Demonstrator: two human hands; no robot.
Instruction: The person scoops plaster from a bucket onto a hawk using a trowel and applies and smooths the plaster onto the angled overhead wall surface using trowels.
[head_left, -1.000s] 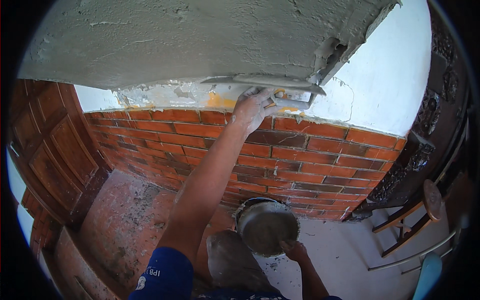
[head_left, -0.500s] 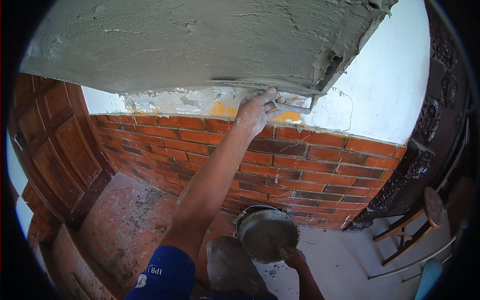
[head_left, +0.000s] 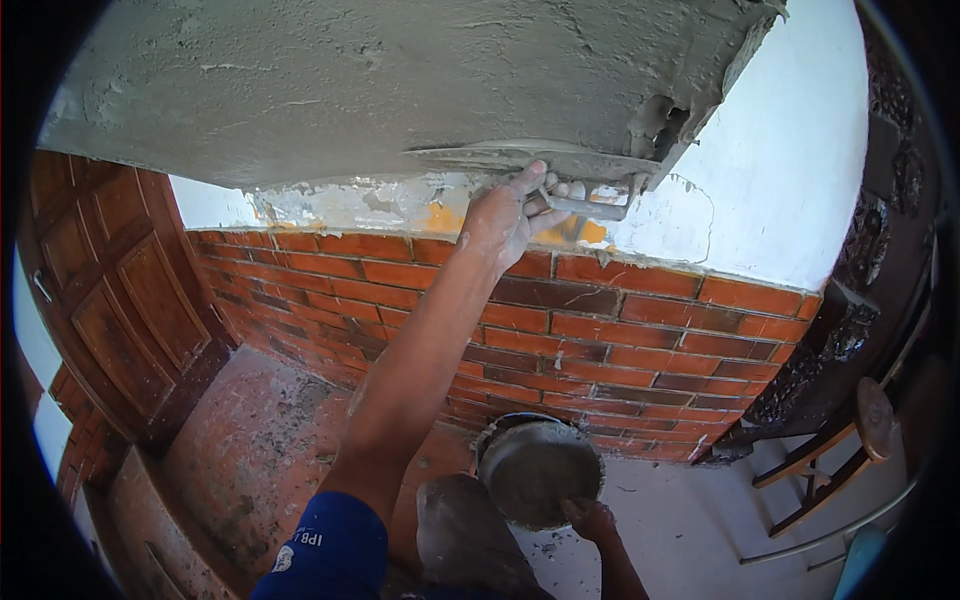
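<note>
My left hand (head_left: 500, 215) is closed round the handle of a plastering trowel (head_left: 600, 208). The trowel's long blade lies against the lower edge of the wet grey plaster (head_left: 400, 90) on the wall, near its right end. Grey smears coat my fingers. Down by the foot of the wall, my right hand (head_left: 588, 518) grips the near right rim of a round container of grey mortar (head_left: 535, 470). Part of that rim is hidden under my fingers.
Below the plaster runs a strip of bare, patchy wall (head_left: 350, 200), then red brick facing (head_left: 620, 330). A brown panelled door (head_left: 150, 300) and a step (head_left: 165, 520) are at left. A wooden stool (head_left: 830, 465) stands at lower right. Mortar spatters the reddish floor (head_left: 260, 430).
My left hand and the trowel have moved slightly up along the plaster's lower edge, and the handle's tilt has changed a little. The right hand stays at the container's rim.
</note>
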